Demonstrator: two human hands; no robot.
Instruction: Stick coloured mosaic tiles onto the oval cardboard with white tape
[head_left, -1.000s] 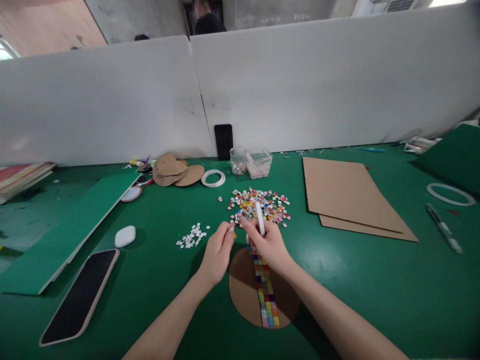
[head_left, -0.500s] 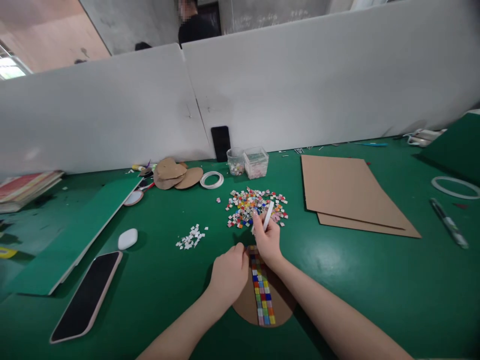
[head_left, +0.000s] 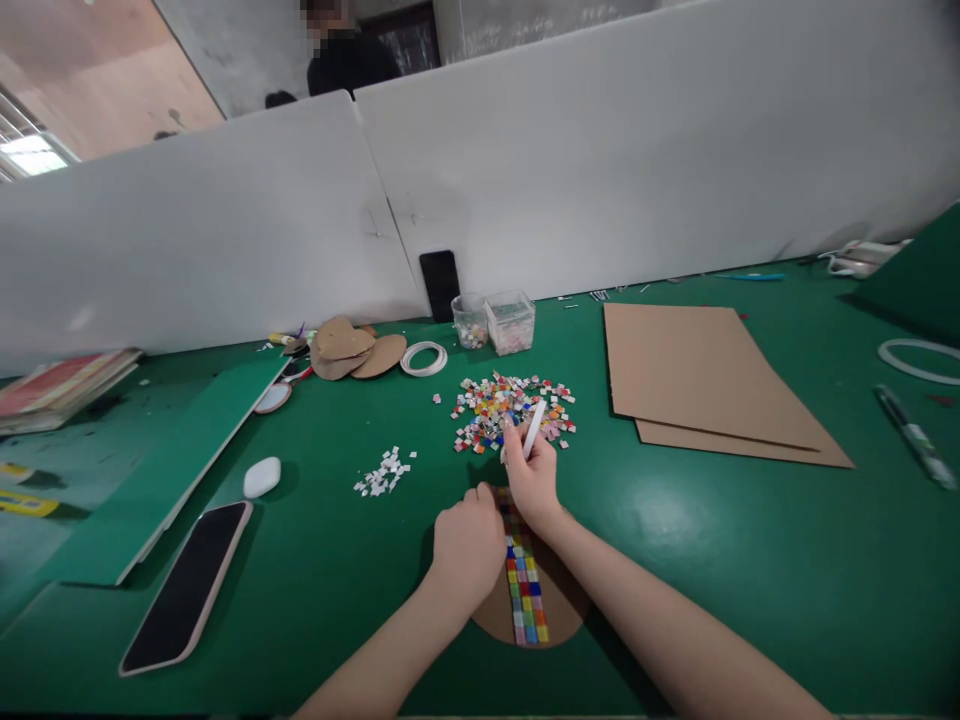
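My right hand (head_left: 534,480) is closed around a slim white pen-like tool (head_left: 535,428), at the near edge of a pile of small coloured mosaic tiles (head_left: 480,405). My left hand (head_left: 469,540) is curled over the far left part of a round cardboard disc (head_left: 491,615); its fingertips are hidden, so what they pinch, if anything, cannot be made out. Columns of coloured tiles (head_left: 529,590) run down the disc, partly covered by both hands. A smaller heap of white tiles (head_left: 384,472) lies on the table left of the pile.
Clear plastic cups (head_left: 511,322) and a black phone (head_left: 440,285) stand by the white partition (head_left: 600,180). Cardboard sheets (head_left: 690,370) and a marker pen (head_left: 915,435) lie right. To the left are another phone (head_left: 187,590), a white case (head_left: 262,477), a green board (head_left: 165,470) and cardboard pieces (head_left: 345,350).
My left hand has shifted slightly right, covering more of the tile columns. The right hand with the white tool has barely moved. The view has tilted a little, and the person behind the partition appears further left.
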